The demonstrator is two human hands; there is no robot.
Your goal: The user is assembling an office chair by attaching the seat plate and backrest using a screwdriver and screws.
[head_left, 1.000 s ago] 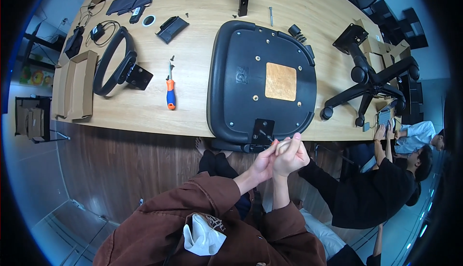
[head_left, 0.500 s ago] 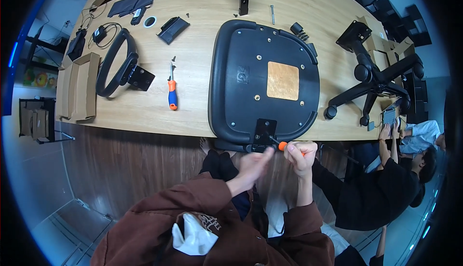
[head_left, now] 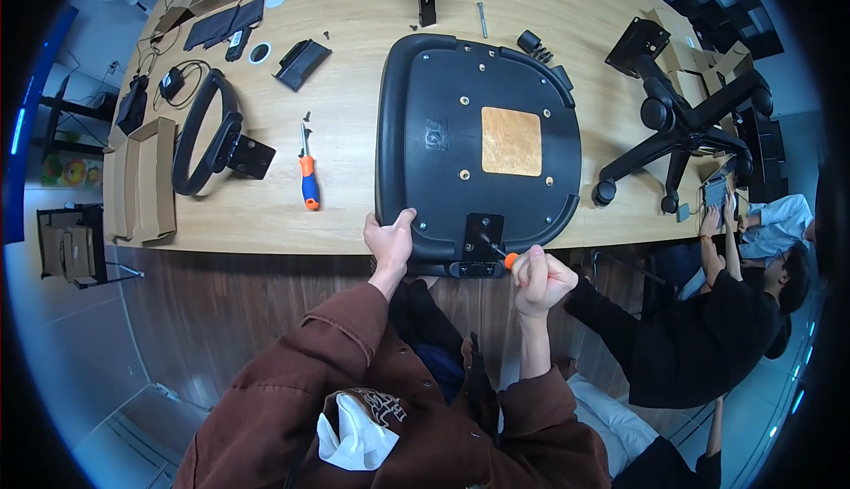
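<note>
1. Gripping the near rim of the upturned black plastic chair seat (head_left: 478, 135) on the wooden table (head_left: 354, 73), the left hand (head_left: 390, 239) has moved off the bracket.
2. Right hand (head_left: 542, 278), fist closed, drives an orange-handled screwdriver (head_left: 500, 255) into the black metal bracket (head_left: 482, 232), now lower than before.

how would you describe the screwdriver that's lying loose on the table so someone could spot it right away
Start at the long wooden table and find the big black chair seat lying upside down near its front edge. To the left of the seat, between it and the black curved armrest, lies the screwdriver. It has an orange and blue handle, and no hand touches it, unlike the one in the right hand.
</note>
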